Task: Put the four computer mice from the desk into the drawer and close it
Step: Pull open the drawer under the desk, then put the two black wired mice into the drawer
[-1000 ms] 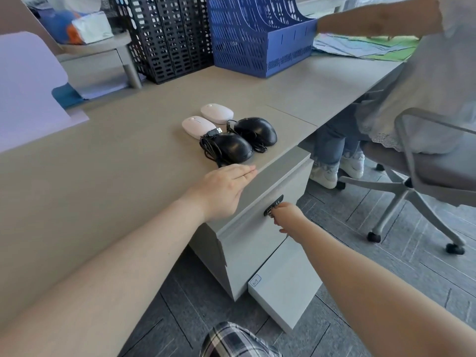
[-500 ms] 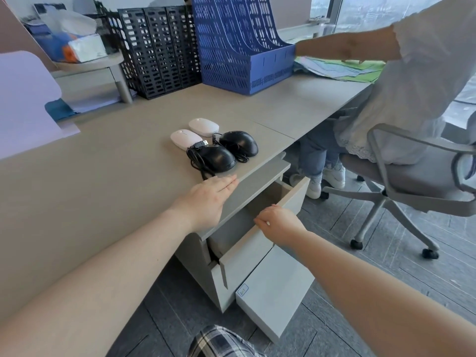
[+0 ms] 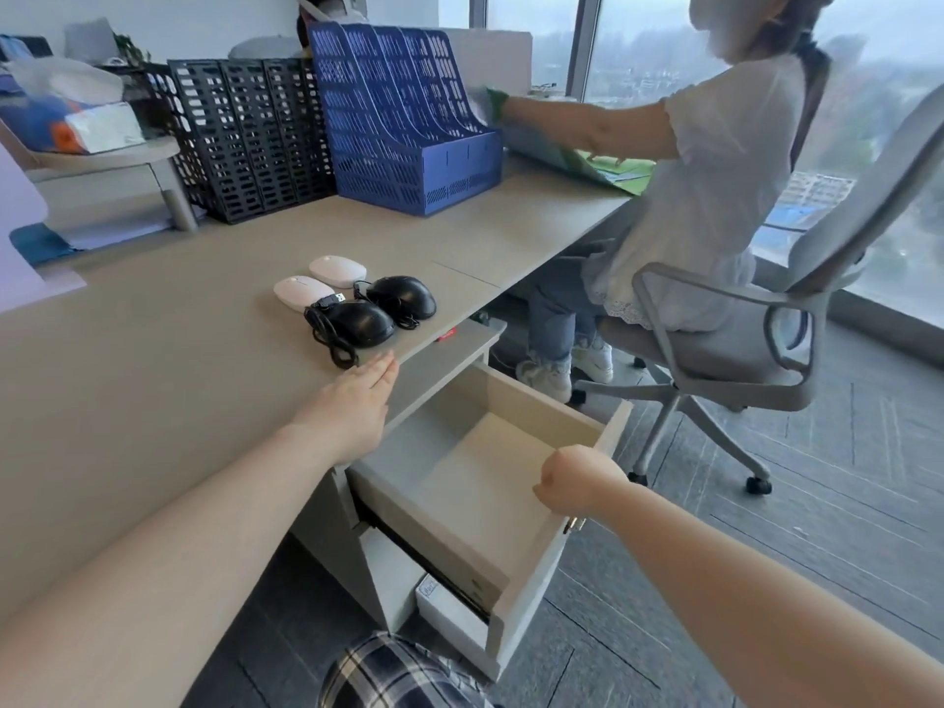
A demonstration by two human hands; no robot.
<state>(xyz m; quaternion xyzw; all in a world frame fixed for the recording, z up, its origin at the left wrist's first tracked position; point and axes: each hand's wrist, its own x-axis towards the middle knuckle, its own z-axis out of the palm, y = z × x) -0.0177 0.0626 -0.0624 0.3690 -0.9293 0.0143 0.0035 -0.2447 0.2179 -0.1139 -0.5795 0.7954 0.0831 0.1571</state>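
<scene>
- We see the desk (image 3: 153, 360) filling the left of the view, its front edge running just above the open drawer.
- The drawer (image 3: 490, 467) is pulled far out from its cabinet, and we see nothing lying on its pale floor.
- A second person sits on a grey office chair (image 3: 725, 344) at the far right end of the desk.
- A blue file rack (image 3: 408, 130) and a black file rack (image 3: 250, 140) stand side by side at the back of the desk.
- Our left hand (image 3: 352, 406) lies flat and open on the desk edge, fingers together, holding nothing, just short of the mice.
- Our right hand (image 3: 577, 480) is curled over the drawer's front panel, gripping its top edge.
- 2 black wired mice (image 3: 383, 311) and 2 white mice (image 3: 319, 281) sit clustered on the desk near its front edge, above the drawer.
</scene>
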